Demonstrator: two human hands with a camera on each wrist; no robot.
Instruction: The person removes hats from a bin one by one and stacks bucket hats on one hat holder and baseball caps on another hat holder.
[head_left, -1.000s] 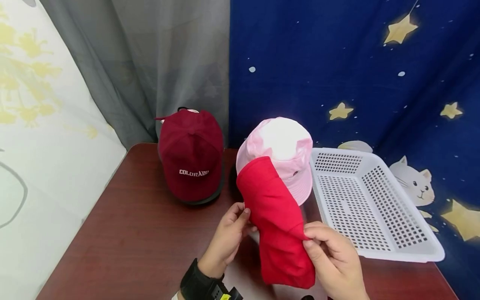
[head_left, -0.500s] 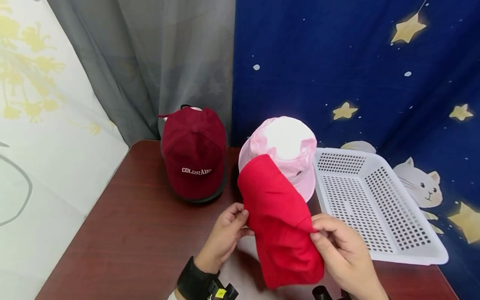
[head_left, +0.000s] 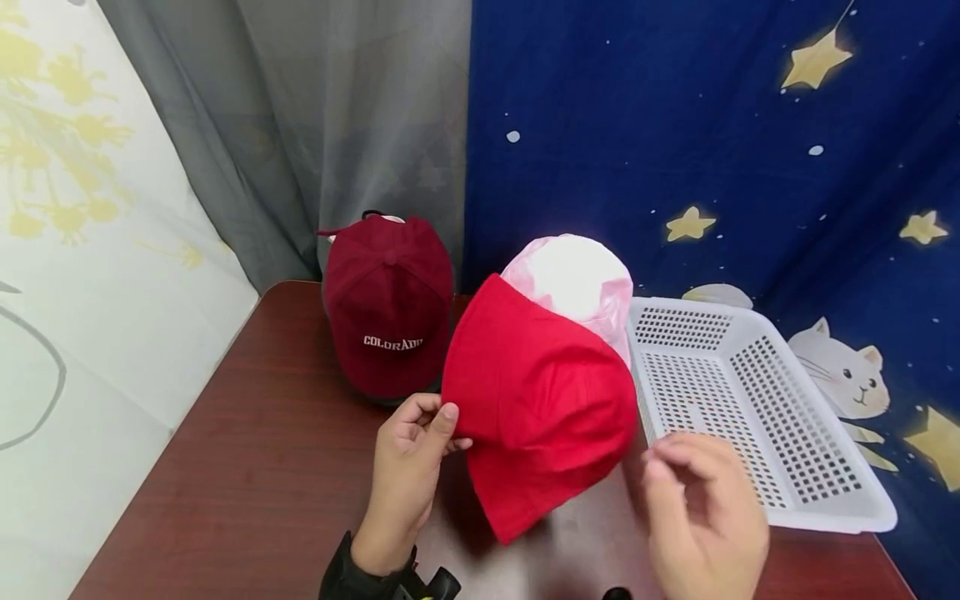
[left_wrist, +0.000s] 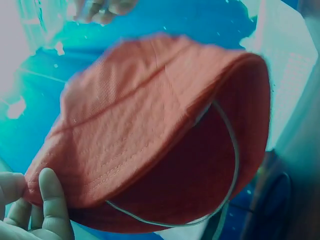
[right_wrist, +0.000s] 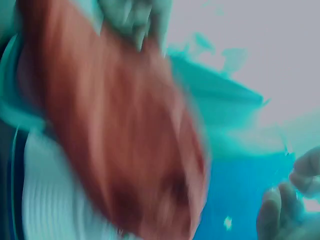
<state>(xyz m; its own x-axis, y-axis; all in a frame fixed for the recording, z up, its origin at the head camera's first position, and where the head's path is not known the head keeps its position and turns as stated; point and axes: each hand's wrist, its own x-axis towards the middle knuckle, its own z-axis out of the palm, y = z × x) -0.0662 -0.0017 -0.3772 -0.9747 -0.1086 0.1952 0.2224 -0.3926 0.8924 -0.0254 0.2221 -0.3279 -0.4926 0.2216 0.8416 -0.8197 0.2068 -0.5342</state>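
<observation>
A red bucket hat (head_left: pixel 543 400) hangs above the table, tilted, its brim fanned out to the left. My left hand (head_left: pixel 416 458) pinches the brim's edge between thumb and fingers. In the left wrist view the hat (left_wrist: pixel 135 120) shows its dark inside, with a thin pale cord (left_wrist: pixel 235 155) looping across the opening. Right of the hat, apart from it, is my right hand (head_left: pixel 705 508), fingers loosely bent and holding nothing. The right wrist view is blurred; there the hat (right_wrist: pixel 125 125) is clear of the right fingers (right_wrist: pixel 272 212).
A pink bucket hat (head_left: pixel 573 279) stands behind the red one, partly covered by it. Maroon caps marked COLORADO (head_left: pixel 390 308) sit at the back left of the brown table (head_left: pixel 247 467). A white perforated basket (head_left: pixel 832 500) is at the right.
My right hand has let go of the red hat and moved slightly right. The left hand has shifted left with the hat, which has swung from folded and narrow to spread wide.
</observation>
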